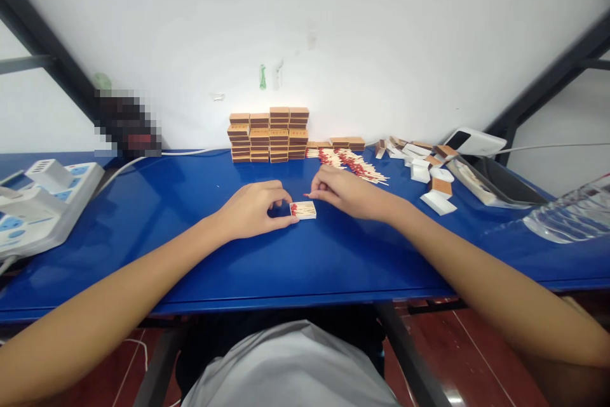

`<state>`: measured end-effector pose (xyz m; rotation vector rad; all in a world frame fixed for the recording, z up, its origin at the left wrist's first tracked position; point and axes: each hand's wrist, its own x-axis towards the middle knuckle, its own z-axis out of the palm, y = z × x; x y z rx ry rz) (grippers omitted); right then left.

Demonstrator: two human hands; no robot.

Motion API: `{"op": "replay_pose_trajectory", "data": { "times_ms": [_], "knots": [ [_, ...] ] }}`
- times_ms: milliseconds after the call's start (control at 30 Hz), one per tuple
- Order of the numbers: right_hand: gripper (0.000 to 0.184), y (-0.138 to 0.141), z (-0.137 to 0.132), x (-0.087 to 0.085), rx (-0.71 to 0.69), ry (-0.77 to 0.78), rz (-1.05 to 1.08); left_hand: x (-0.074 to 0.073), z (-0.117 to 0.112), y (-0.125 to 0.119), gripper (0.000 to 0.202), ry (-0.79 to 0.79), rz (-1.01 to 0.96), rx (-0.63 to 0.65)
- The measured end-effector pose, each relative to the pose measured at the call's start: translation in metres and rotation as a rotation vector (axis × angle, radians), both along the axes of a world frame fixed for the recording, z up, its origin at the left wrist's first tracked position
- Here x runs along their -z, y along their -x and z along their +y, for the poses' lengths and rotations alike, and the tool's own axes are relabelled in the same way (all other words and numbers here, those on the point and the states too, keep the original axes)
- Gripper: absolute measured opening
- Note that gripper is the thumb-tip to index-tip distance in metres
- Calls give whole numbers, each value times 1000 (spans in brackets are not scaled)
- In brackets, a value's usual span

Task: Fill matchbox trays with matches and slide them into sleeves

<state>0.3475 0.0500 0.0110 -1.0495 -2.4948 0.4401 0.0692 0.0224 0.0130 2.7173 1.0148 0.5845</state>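
Note:
In the head view, a small white matchbox tray [309,215] lies on the blue table with red-headed matches [304,208] inside it. My left hand [257,208] grips the tray's left end between thumb and fingers. Just above and to the right, my right hand [340,191] is closed in a pinch on a match, whose red head [306,195] pokes out toward the left. The rest of that match is hidden by the fingers. Beyond my right hand lies a loose pile of matches [365,167], heads mostly to the left.
Stacked matchboxes [269,137] stand against the wall. Empty trays and sleeves [441,188] are scattered at right, beside a dark open container [505,181] and clear plastic [572,213]. A white power strip [71,216] with plugs sits at left, its cable [128,167] running along the back.

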Motion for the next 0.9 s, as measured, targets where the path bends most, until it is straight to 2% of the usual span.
{"op": "replay_pose_trajectory", "data": {
  "times_ms": [67, 167, 300, 467, 900],
  "knots": [
    [21, 13, -14, -3, -43, 44, -12, 1, 0, 0, 34, -8, -2, 3],
    [19, 22, -20, -3, -52, 40, -32, 1, 1, 1, 34, -11, 1, 1],
    [19, 15, -14, -2, -26, 28, -21, 0, 0, 1, 32, -5, 3, -3],
    [21, 3, -12, -7, -76, 51, -26, -1, 0, 0, 31, 5, 3, -1],
    [17, 9, -15, -5, -75, 41, -37, 0, 1, 1, 33, 14, 12, -6]
  ]
}}
